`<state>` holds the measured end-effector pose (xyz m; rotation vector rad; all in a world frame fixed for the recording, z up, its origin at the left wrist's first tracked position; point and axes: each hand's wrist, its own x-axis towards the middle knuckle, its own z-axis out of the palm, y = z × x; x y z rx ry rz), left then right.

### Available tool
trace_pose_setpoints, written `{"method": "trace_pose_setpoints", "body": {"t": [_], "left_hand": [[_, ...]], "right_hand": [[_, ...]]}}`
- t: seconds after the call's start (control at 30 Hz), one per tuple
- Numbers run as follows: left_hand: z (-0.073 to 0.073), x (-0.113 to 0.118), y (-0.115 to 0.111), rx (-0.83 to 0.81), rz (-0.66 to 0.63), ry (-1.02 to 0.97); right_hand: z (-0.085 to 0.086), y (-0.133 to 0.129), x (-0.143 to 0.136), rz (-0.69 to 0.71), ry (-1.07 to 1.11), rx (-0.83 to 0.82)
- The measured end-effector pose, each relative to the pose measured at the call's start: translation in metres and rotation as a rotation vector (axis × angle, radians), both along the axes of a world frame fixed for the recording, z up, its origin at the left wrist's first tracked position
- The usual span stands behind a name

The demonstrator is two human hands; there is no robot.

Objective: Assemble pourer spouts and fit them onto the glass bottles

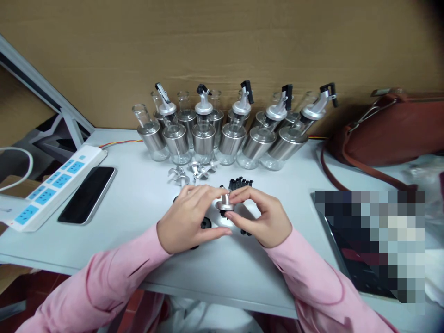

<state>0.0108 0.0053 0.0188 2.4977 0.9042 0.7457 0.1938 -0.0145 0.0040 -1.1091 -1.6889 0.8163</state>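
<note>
Pinched between the thumb and fingers of my right hand (262, 215) is a silver bottle pourer (226, 202) with a black stopper end, held upright over the table. My left hand (192, 215) is beside it, its index fingertip at the pourer's top and its thumb stretched out apart below. A round black part (206, 223) shows partly under my left hand. Several small black levers (242, 183) lie in rows just behind my right hand, partly hidden by it. Loose silver pourer spouts (199, 171) lie in a pile behind my left hand.
Several glass bottles with steel sleeves (203, 138) stand at the back, the front ones mostly topped with pourers. On the left lie a phone (87, 195) and a white power strip (57, 189). A brown handbag (391, 125) and a dark, partly blurred-out flat object (347, 245) are right.
</note>
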Motion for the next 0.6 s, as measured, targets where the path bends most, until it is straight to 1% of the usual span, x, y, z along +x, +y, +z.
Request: {"method": "trace_pose_setpoints", "body": {"t": [0.03, 0.07, 0.1, 0.17, 0.2, 0.23, 0.27, 0.3, 0.33, 0.37, 0.43, 0.5, 0.53, 0.6], "left_hand": [[0.004, -0.005, 0.000, 0.045, 0.081, 0.029], [0.007, -0.013, 0.000, 0.091, 0.205, 0.046], [0.010, -0.024, 0.000, 0.144, 0.356, 0.070], [0.012, -0.050, 0.001, 0.209, 0.674, 0.240], [0.009, -0.065, 0.002, 0.193, 0.807, 0.348], [0.005, -0.079, 0.002, 0.121, 0.888, 0.452], [0.000, -0.092, 0.002, 0.030, 0.930, 0.528], [-0.007, -0.104, 0.001, -0.043, 0.933, 0.573], [-0.014, -0.112, 0.000, -0.090, 0.892, 0.588], [-0.021, -0.119, -0.002, -0.069, 0.876, 0.579], [-0.031, -0.127, -0.006, 0.054, 0.896, 0.508], [-0.036, -0.131, -0.009, 0.175, 0.949, 0.461], [-0.037, -0.133, -0.010, 0.193, 0.972, 0.465], [-0.037, -0.136, -0.011, 0.160, 1.000, 0.510]], "right_hand": [[0.000, 0.000, 0.001, -0.032, 0.006, 0.005], [0.000, 0.000, 0.001, -0.076, 0.011, 0.007], [0.000, 0.000, 0.002, -0.130, 0.015, 0.004], [-0.001, 0.001, 0.004, -0.256, 0.038, -0.011], [-0.003, 0.003, 0.006, -0.317, 0.069, -0.021], [-0.004, 0.004, 0.007, -0.365, 0.114, -0.033], [-0.007, 0.006, 0.008, -0.392, 0.170, -0.049], [-0.009, 0.008, 0.009, -0.401, 0.232, -0.068], [-0.011, 0.010, 0.011, -0.398, 0.292, -0.085], [-0.013, 0.012, 0.012, -0.389, 0.341, -0.100], [-0.017, 0.016, 0.016, -0.382, 0.405, -0.108], [-0.020, 0.020, 0.021, -0.409, 0.428, -0.093], [-0.021, 0.021, 0.023, -0.423, 0.431, -0.086], [-0.022, 0.022, 0.026, -0.438, 0.431, -0.084]]}}
